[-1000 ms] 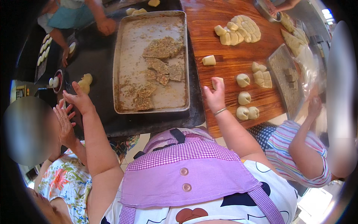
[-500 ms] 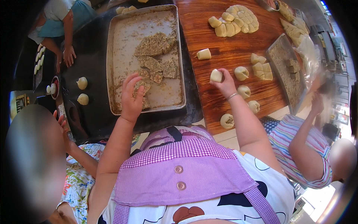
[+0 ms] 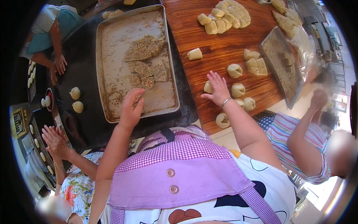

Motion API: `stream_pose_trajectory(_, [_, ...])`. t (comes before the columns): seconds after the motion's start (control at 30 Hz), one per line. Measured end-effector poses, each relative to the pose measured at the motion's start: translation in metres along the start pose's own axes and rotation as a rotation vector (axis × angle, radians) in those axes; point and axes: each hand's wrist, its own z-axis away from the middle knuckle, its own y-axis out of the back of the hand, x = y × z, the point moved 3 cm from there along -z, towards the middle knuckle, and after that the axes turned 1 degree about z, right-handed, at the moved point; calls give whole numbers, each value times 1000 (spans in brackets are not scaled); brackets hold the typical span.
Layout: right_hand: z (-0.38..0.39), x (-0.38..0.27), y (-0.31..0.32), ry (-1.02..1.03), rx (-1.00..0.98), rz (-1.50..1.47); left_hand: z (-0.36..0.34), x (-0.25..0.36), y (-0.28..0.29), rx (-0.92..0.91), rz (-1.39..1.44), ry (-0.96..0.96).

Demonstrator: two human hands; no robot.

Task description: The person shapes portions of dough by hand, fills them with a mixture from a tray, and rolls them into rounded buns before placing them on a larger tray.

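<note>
The left hand pinches brown, crumbly filling; the right hand is spread, one pale, rounded dough piece beside its thumb.

Bag upper right; blue apron upper left; striped top right; floral top lower left; bowl far left.

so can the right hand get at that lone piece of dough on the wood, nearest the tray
Probably yes: the right hand is spread by another dough piece, but only wooden tabletop shows between it and the lone piece.
</note>
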Motion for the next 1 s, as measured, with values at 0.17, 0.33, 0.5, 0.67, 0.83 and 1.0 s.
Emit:
stream_pose_trajectory(0.17, [-38,-12,-21,-212,-7,169,3,-23,-6,-53,116,149])
stream_pose_trajectory(0.33, [-58,-33,-22,-310,10,219,-5,-24,-13,-80,108,159])
stream_pose_trajectory(0.5, [-72,-15,-41,-344,147,-33,-17,-7,-20,-140,69,98])
stream_pose_trajectory(0.67, [-73,-41,-30,-226,119,127,-1,-18,-44,-200,82,168])
stream_pose_trajectory(0.83, [-45,-15,-42,-337,174,158,-10,-6,-57,-198,110,181])
stream_pose_trajectory(1.0, [-50,-11,-36,-357,110,10,11,-9,-56,-329,295,444])
